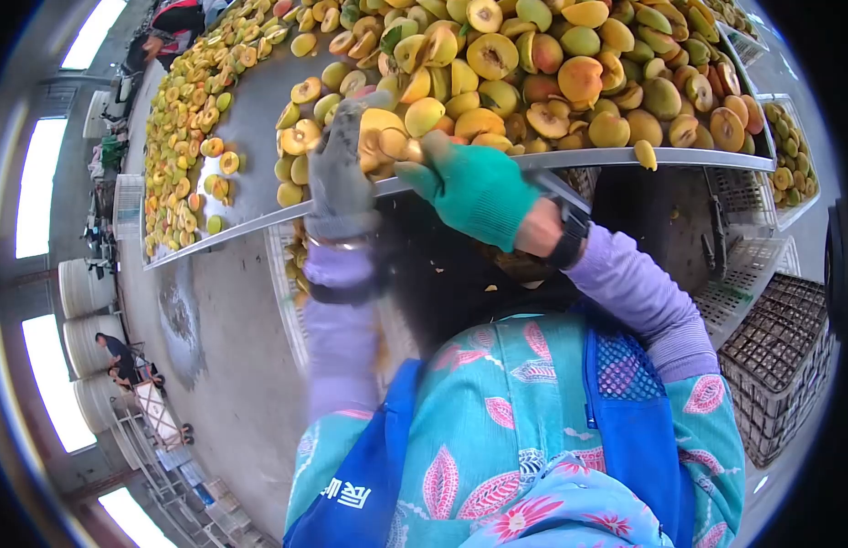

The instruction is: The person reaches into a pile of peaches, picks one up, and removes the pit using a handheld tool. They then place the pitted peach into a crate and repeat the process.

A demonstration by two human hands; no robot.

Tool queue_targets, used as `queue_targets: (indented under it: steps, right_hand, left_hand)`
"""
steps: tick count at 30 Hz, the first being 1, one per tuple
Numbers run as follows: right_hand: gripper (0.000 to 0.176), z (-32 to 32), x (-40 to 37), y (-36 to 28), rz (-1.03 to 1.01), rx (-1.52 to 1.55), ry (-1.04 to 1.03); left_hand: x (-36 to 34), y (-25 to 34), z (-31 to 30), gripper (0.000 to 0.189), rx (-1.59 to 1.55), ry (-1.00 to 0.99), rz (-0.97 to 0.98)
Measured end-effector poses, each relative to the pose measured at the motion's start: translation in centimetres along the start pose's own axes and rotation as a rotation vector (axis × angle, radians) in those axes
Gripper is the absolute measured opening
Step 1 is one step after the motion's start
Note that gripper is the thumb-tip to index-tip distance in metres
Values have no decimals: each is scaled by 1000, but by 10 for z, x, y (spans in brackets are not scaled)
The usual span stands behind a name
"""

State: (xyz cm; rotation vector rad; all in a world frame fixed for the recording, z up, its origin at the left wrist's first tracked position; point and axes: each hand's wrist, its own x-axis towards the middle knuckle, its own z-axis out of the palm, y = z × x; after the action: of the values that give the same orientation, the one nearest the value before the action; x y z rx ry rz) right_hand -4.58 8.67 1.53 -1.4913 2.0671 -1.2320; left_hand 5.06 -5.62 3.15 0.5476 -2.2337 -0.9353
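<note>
My left hand [342, 173], in a grey glove and smeared by motion, is raised at the near edge of a metal table [268, 105]. Beside its fingers are blurred yellow peach halves [387, 142], overlapping the pile in this view. My right hand [479, 187] wears a green glove, with a dark watch at the wrist. Its fingers are bent together with the thumb close below, pointing at the blurred halves; what they hold I cannot tell. Cut and whole yellow-green peaches [579, 78] lie heaped beyond both hands, some halves showing pits.
More peach halves [186, 155] spread along the table's left. A raised metal rim [643, 157] runs along the near edge, with a peach piece [645, 155] on it. Crates [775, 356] stand at the right. A person [118, 356] is by a cart at far left.
</note>
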Motion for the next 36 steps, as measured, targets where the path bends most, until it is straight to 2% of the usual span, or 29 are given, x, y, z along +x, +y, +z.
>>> queue_targets:
  steps: [2,4,7,11,12,14,16,17,19,20,23,24,27,28,30,31,32,35,36]
  right_hand:
    - [42,8,-5,-4,84,21,-26]
    - [44,9,-12,-3,174,83,-43]
    - [46,8,-15,3,203,117,-41]
    - [46,10,-27,-2,224,195,-44]
    - [45,16,-30,1,234,209,-36]
    - [43,30,-35,11,244,330,-18]
    - [42,41,-34,20,242,543,11]
    - [42,45,-37,18,308,598,18]
    - [43,54,-45,6,429,709,30]
    - [41,43,-46,-3,587,892,-86]
    - [40,-3,-37,-2,781,1428,-532]
    - [41,-6,-37,-14,783,1389,-426]
    - [31,6,-46,-16,802,1378,-310]
    - [27,7,-48,-27,747,1124,-196]
    - [37,-1,-43,-29,833,1445,-358]
    - [39,0,-45,-20,799,1623,-470]
    - [40,0,-46,-11,773,1784,-598]
    - [40,8,-46,-7,711,1701,-650]
    - [40,10,-44,-8,705,1762,-688]
  left_hand:
    - [-16,10,22,40,-281,109,-48]
    - [-30,12,40,47,-961,195,-367]
    - [-33,28,50,43,-1209,260,-455]
    - [-35,16,55,36,-1153,248,-391]
    - [-36,13,48,27,-887,127,-337]
    - [-40,16,47,20,-605,74,-228]
    - [-45,17,57,17,-705,188,-217]
    - [-48,17,62,15,-753,244,-207]
    - [-55,21,67,19,-991,382,-327]
    - [-56,9,57,32,-630,222,-315]
    - [-49,3,45,33,-827,39,-549]
    - [-46,10,46,33,-874,46,-598]
    - [-40,24,50,27,-878,56,-463]
    - [-40,27,52,25,-925,36,-501]
    - [-41,29,49,24,-941,15,-575]
    - [-39,29,47,24,-952,4,-606]
    - [-38,29,44,26,-851,-12,-508]
    - [-39,27,34,29,-946,-31,-541]
    - [-41,29,30,31,-966,-6,-600]
